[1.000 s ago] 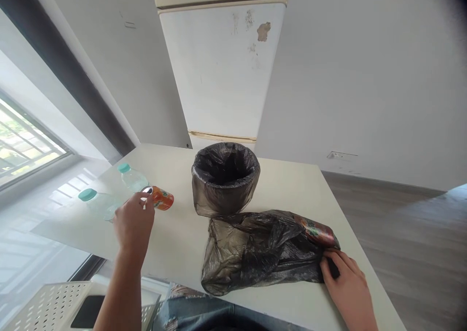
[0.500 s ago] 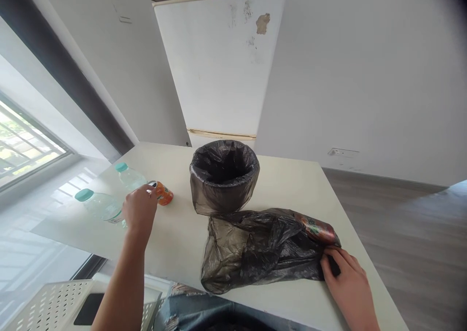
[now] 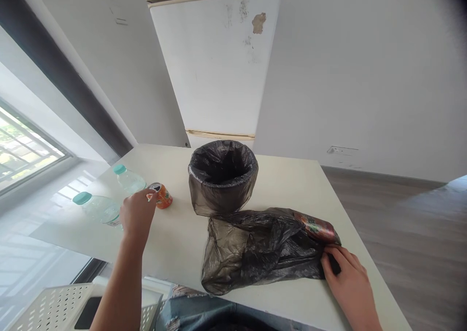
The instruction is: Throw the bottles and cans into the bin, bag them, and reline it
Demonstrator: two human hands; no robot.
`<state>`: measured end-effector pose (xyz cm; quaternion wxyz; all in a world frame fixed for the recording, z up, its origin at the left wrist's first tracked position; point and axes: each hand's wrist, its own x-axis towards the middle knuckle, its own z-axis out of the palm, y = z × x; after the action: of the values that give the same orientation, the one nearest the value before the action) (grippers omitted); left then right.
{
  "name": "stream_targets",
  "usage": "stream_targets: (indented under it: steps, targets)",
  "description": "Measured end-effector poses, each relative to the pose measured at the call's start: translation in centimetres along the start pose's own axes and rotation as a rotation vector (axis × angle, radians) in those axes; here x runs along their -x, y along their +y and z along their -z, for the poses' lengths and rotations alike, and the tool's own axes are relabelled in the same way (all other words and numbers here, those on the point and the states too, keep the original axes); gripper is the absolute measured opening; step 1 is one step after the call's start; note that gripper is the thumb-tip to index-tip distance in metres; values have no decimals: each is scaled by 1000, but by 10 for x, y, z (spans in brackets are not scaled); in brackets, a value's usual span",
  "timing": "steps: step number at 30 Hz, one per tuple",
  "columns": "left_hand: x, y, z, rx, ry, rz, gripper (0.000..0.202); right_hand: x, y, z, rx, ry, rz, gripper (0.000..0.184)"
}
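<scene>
My left hand (image 3: 137, 214) reaches across the white table (image 3: 292, 175), and its fingers close on the top end of a small orange drink can (image 3: 164, 197), which is tilted on the table. My right hand (image 3: 348, 282) lies at the table's right front with its fingers pinching the edge of a dark, half-transparent plastic bag (image 3: 255, 248). The bag lies flat and crumpled. A red and green can (image 3: 316, 228) shows through it near my right fingers.
A round bin lined with a black bag (image 3: 222, 177) stands mid-table, behind the flat bag. Two clear bottles with teal caps (image 3: 128, 178) (image 3: 98, 207) lie left of the can. A white fridge (image 3: 219, 63) stands behind the table. A white perforated basket (image 3: 47, 306) sits below at left.
My left hand has moved forward and closed on the orange can, which has tipped up from lying on its side. My right hand stays on the bag's edge.
</scene>
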<state>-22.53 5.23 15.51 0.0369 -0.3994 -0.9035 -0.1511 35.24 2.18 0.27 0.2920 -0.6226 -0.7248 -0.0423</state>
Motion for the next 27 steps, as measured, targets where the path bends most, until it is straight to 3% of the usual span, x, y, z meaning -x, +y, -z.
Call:
stream_targets:
  steps: [7,11,14,16,18,22,24,27]
  targets:
    - [4,-1,4,30,-50,20,36,2,4,-2,11,-16,-1,26]
    - [12,-2,11,65,38,1,38,3,4,-3,18,-7,6,27]
    - [31,4,17,165,133,-88,36,2,3,-2,31,0,7,26]
    - [55,15,17,294,125,-215,32,2,2,-2,34,-5,12,25]
    - [88,33,13,442,27,-374,28,1,1,-2,35,-2,17,24]
    - [154,80,-10,601,-317,-666,27,0,0,-1,35,8,20,22]
    - [172,103,-26,562,-421,-744,26,0,0,0,33,4,20,22]
    - [177,132,-46,436,-484,-807,27,0,0,0,26,-4,26,23]
